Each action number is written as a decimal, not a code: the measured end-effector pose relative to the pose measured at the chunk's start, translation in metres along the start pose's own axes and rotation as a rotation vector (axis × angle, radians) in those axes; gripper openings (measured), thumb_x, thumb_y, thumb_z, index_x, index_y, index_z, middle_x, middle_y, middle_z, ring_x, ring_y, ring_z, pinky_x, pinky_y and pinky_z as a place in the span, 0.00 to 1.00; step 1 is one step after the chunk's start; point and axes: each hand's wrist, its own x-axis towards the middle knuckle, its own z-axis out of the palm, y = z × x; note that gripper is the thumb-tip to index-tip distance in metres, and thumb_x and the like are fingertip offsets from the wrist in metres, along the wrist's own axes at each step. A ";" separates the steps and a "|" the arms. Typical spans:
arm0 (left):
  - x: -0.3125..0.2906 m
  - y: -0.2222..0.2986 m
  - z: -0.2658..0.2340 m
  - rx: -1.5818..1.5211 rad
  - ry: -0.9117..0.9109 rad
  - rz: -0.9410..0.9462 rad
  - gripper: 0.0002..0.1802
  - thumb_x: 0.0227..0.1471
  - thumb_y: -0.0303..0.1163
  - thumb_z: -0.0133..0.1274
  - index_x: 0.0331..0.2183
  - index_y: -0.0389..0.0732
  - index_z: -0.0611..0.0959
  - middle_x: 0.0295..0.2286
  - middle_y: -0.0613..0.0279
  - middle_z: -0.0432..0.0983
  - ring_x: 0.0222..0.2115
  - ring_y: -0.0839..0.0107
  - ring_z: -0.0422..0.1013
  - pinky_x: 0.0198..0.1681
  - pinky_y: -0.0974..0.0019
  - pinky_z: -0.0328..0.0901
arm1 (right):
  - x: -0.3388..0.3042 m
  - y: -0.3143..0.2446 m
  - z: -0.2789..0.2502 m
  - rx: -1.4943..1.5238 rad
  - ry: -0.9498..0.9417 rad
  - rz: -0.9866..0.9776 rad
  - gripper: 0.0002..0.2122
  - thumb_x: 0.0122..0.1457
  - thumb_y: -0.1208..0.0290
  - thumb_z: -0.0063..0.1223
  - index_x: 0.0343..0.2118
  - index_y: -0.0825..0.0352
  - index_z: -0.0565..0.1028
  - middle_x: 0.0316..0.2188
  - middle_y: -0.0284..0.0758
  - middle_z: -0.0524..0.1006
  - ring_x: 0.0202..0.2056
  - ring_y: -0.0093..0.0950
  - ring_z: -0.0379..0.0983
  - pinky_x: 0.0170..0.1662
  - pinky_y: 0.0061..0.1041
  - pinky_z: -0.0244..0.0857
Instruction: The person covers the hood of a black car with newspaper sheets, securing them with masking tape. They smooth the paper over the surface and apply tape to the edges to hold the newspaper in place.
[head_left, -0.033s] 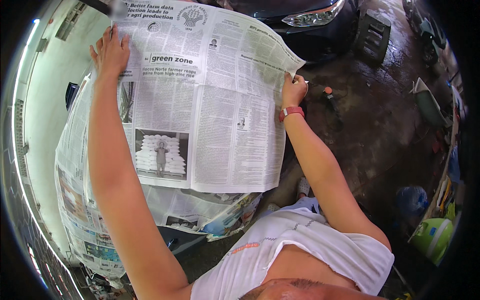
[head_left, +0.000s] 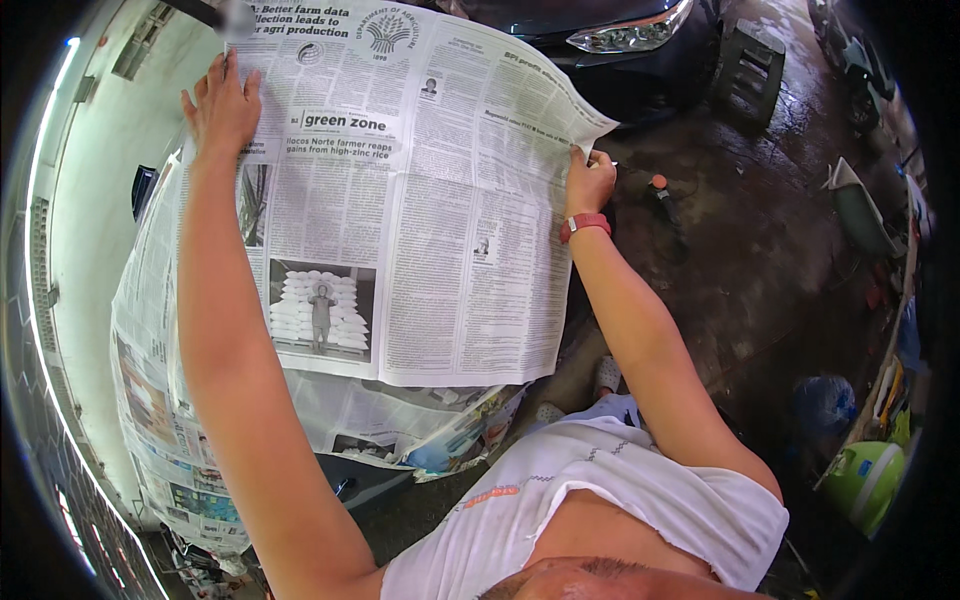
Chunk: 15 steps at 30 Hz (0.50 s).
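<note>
A large newspaper sheet (head_left: 475,270) is spread out in front of me, with printed columns and a photo of stacked sacks. At its far left edge, my left hand (head_left: 225,110) lies flat on the paper with its fingers stretched and apart. My right hand (head_left: 590,183), a red band on its wrist, pinches the sheet's right edge between thumb and fingers, and the far right corner curls up there. Beneath lie more newspaper sheets (head_left: 150,330), draped over a bulky shape that they mostly hide. A dark blue surface (head_left: 370,483) shows below their near edge.
A dark car (head_left: 560,60) with a headlight stands at the far side. On the wet floor are a black ribbed piece (head_left: 748,78) and a dark bottle-like thing with an orange top (head_left: 660,188). To the right sit a green container (head_left: 863,482) and blue plastic (head_left: 825,402). A pale wall (head_left: 95,180) runs along the left.
</note>
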 end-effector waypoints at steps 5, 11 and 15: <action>0.006 0.019 0.013 0.034 -0.028 0.027 0.37 0.69 0.56 0.43 0.72 0.50 0.63 0.71 0.64 0.57 0.70 0.57 0.56 0.74 0.36 0.39 | -0.003 -0.033 -0.020 0.116 0.136 -0.173 0.28 0.57 0.66 0.71 0.57 0.70 0.71 0.53 0.45 0.74 0.54 0.42 0.70 0.58 0.45 0.62; 0.019 0.010 -0.001 0.030 0.093 0.011 0.37 0.68 0.57 0.46 0.70 0.49 0.67 0.70 0.63 0.58 0.70 0.56 0.55 0.74 0.34 0.41 | -0.117 -0.157 -0.020 -0.267 -0.638 -1.054 0.35 0.61 0.47 0.64 0.67 0.60 0.70 0.66 0.50 0.68 0.63 0.53 0.65 0.64 0.51 0.61; -0.028 0.039 -0.048 -0.167 0.289 0.028 0.35 0.67 0.52 0.51 0.69 0.47 0.69 0.69 0.56 0.61 0.70 0.54 0.55 0.74 0.37 0.44 | -0.113 -0.157 -0.004 -0.381 -0.671 -1.013 0.34 0.60 0.42 0.63 0.64 0.57 0.74 0.65 0.51 0.70 0.60 0.54 0.68 0.60 0.53 0.64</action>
